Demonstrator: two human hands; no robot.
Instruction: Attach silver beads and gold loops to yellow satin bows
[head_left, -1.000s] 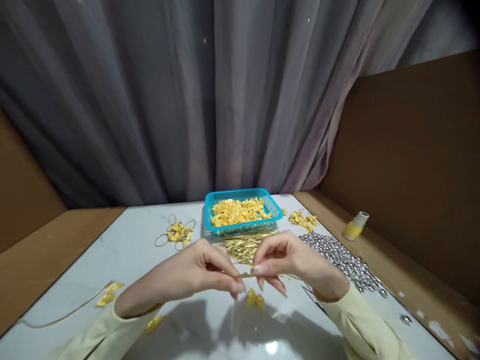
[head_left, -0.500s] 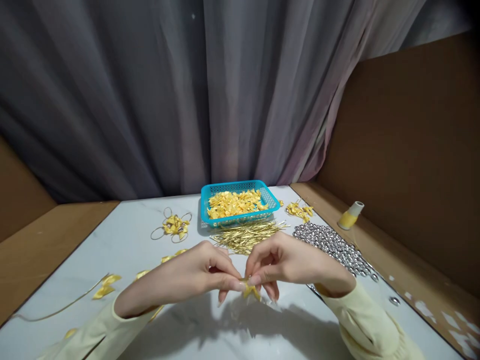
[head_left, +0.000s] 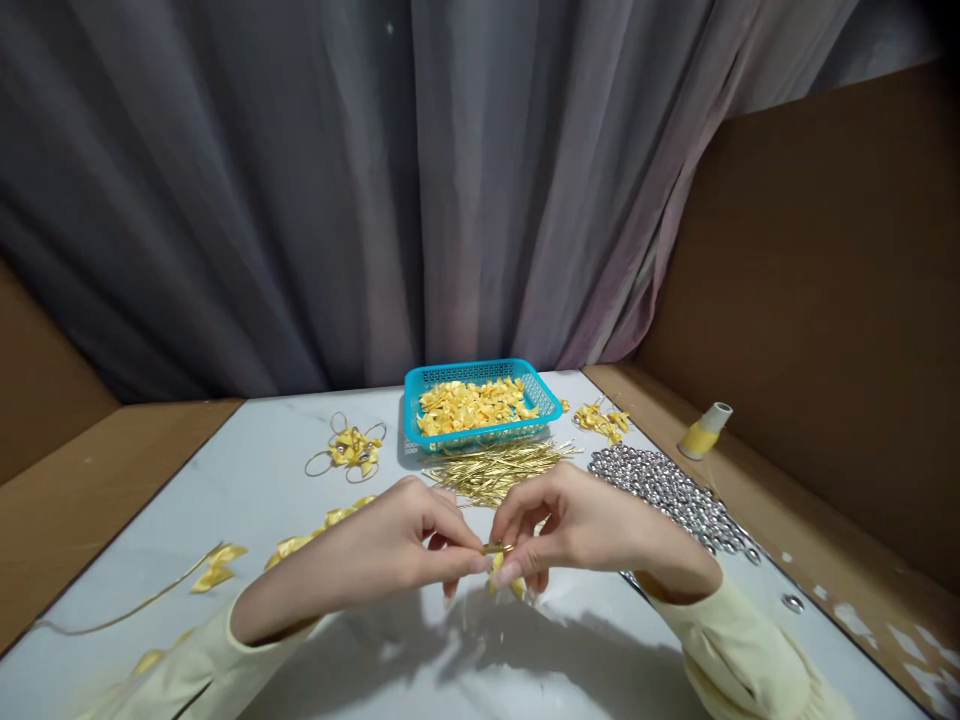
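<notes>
Two hands [head_left: 420, 545] [head_left: 570, 525]; one yellow bow [head_left: 496, 565] between

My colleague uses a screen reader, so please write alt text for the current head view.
A person's left hand and right hand pinch a thin gold strand over a white table, a yellow piece beside it. Beyond are heaped gold strands and a blue basket of yellow petals; silver beads lie right.

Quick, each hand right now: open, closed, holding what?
Left hand: closed, fingertips pinching a gold wire.
Right hand: closed, thumb and fingers pinching a yellow bow.
</notes>
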